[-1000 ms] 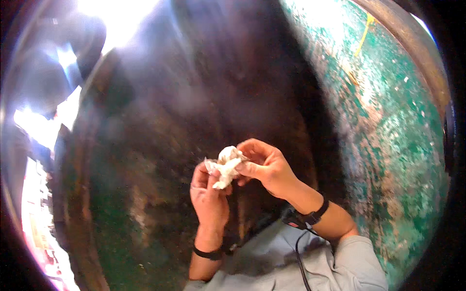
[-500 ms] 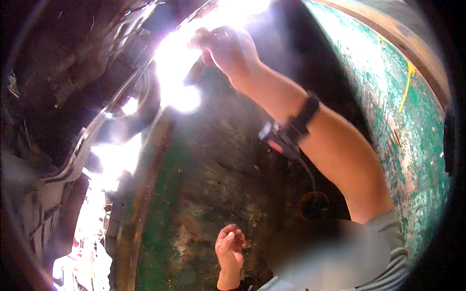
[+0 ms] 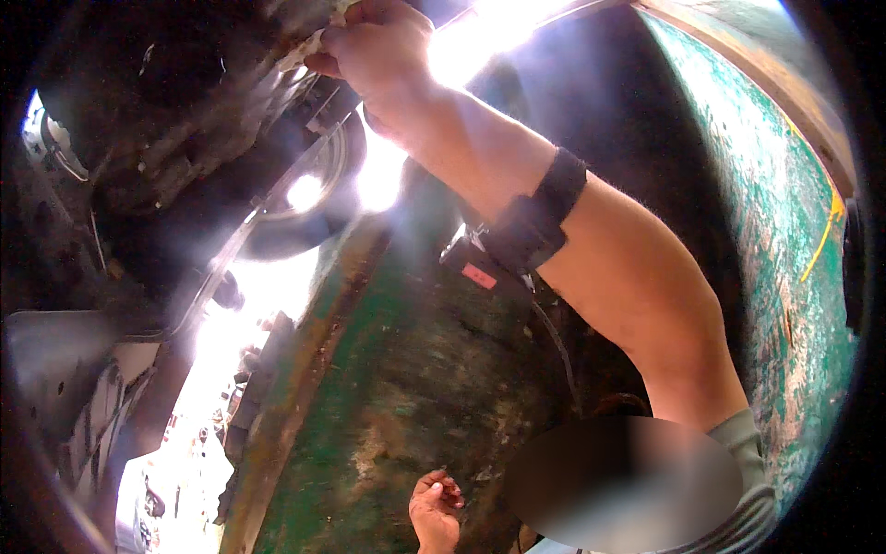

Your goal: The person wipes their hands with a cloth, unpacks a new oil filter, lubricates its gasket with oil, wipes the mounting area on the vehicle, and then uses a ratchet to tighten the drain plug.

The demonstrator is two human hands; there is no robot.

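Note:
My right hand (image 3: 378,55) is raised to the top of the view, against the dark, dirty underside (image 3: 212,102) of what looks like a vehicle. Its fingers are bent together at a pale, ragged edge; whatever they grip is too small and glared to name. A black strap (image 3: 560,198) with a small dark device (image 3: 480,263) circles that forearm, and a thin cable (image 3: 558,346) hangs from it. Low in the middle, my left hand (image 3: 436,508) is held up with curled fingers, apart from the parts above. Nothing shows in it.
A worn green wall (image 3: 360,369) with a rusty edge beam (image 3: 305,388) stands ahead. Another scraped green and white wall (image 3: 784,305) curves along the right. At left hang a curved metal rail (image 3: 217,277) and a grey panel (image 3: 74,355). Bright light glares through the gap between.
My right hand has moved up and left, from the bright glare to the dark underside. My left hand sits slightly lower. The whole view has shifted and tilted somewhat.

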